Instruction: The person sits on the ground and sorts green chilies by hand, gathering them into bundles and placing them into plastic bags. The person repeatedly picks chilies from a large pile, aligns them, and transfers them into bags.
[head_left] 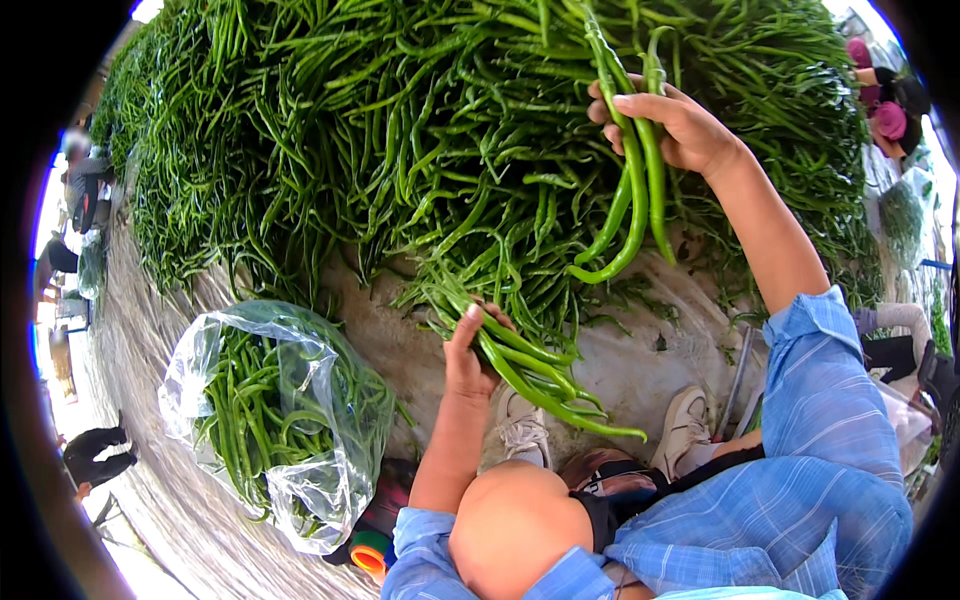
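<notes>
My left hand (473, 352) is closed round a bunch of long green chili peppers (540, 378), whose tips point down to the right. Raised over the right part of the heap, my right hand (668, 125) grips a few long green chili peppers (637, 190) that hang down past the palm. Behind both hands spreads a large heap of green chili peppers (370, 130). A clear plastic bag (345, 385), partly filled with the same peppers, stands left of my left hand.
My shoes (686, 425) rest on the dirty sheet (640, 350) before the heap. An orange and green ring-shaped thing (370, 555) lies below the bag. Other people are at the far left (88, 185) and far right (890, 110). Another filled bag (905, 220) stands at the right.
</notes>
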